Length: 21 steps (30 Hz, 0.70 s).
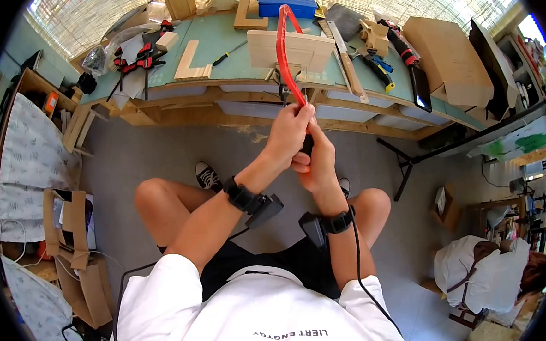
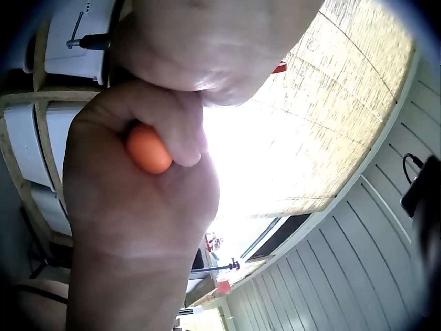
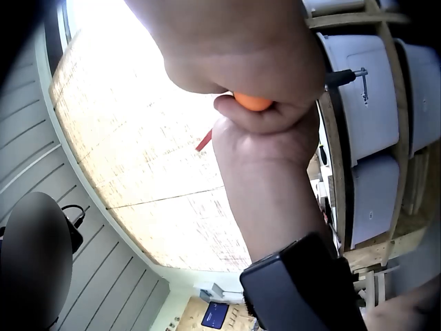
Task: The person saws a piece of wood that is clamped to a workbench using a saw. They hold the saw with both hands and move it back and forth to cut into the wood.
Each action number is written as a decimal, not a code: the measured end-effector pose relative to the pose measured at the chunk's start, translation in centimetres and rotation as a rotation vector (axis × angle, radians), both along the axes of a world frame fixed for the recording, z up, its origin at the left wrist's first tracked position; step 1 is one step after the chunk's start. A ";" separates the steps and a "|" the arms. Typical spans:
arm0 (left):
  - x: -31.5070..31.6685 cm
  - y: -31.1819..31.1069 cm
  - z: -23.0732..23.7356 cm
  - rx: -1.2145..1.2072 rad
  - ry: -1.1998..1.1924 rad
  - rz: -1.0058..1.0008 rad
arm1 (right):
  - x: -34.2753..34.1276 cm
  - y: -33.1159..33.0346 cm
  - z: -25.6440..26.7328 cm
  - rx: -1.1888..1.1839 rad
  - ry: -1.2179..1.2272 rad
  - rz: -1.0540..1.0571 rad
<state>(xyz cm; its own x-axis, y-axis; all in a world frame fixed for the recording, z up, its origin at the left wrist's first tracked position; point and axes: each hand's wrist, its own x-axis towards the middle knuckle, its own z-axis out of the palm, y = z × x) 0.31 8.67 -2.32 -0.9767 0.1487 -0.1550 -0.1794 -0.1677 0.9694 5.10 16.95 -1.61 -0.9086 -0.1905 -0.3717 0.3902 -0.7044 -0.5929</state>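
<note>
A red-framed saw (image 1: 282, 51) extends from both hands across an upright pale wooden board (image 1: 319, 50) at the bench's front edge; the blade's contact with the board cannot be made out. My left hand (image 1: 287, 133) grips at the base of the saw frame, against my right hand (image 1: 318, 158), whose fingers curl round the dark handle (image 1: 308, 144). In the left wrist view, the orange handle end (image 2: 149, 149) shows within my right hand (image 2: 138, 186), below my left hand (image 2: 213, 45). The right wrist view shows the orange end (image 3: 253, 101) beneath my right hand (image 3: 241, 55).
On the green bench (image 1: 225, 37) lie a handsaw (image 1: 349, 71), red-black clamps (image 1: 142, 60), a screwdriver (image 1: 229, 52), an L-shaped wood piece (image 1: 193, 62), a blue box (image 1: 287, 4) and a cardboard box (image 1: 448, 59). A black clamp (image 1: 284, 86) sits below the board.
</note>
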 end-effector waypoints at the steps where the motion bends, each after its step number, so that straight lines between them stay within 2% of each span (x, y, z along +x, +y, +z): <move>1: -1.7 0.2 -0.2 -0.037 0.064 0.019 | -1.2 0.4 -0.3 0.053 -0.033 -0.007; 2: -2.5 0.3 -0.7 -0.076 0.120 0.039 | -3.1 0.9 -1.9 -0.031 0.042 0.026; 3: -1.7 0.4 2.5 -0.014 -0.115 0.048 | -3.3 0.9 -2.0 -0.063 0.057 0.025; 8: 0.6 0.0 0.9 -0.089 -0.045 0.013 | -0.2 0.7 -1.2 -0.117 0.051 0.043; 10: 1.4 0.1 1.8 -0.028 -0.116 0.009 | 0.4 0.8 -0.8 -0.183 -0.009 0.020; 12: 1.2 0.2 1.8 -0.038 -0.097 0.029 | 0.3 1.1 -1.4 -0.250 0.046 0.058; 14: 1.3 0.1 2.4 -0.055 -0.167 -0.002 | 0.6 0.9 -1.0 -0.220 0.028 0.001; 15: 1.1 0.2 1.9 -0.092 -0.105 0.010 | 0.8 0.7 -0.6 -0.222 0.024 0.004; 17: 0.8 0.1 1.3 -0.150 -0.072 -0.015 | 0.9 0.4 0.1 0.065 -0.040 -0.102; 21: 0.8 0.1 1.5 -0.186 0.020 -0.063 | 0.9 1.4 -1.2 0.089 0.036 -0.071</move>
<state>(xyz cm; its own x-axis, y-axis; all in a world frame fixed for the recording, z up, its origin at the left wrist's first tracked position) 1.11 8.74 -0.81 -0.9694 0.1806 -0.1660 -0.1640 0.0260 0.9861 6.03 18.30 -2.86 -0.9316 -0.0930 -0.3514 0.3189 -0.6732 -0.6671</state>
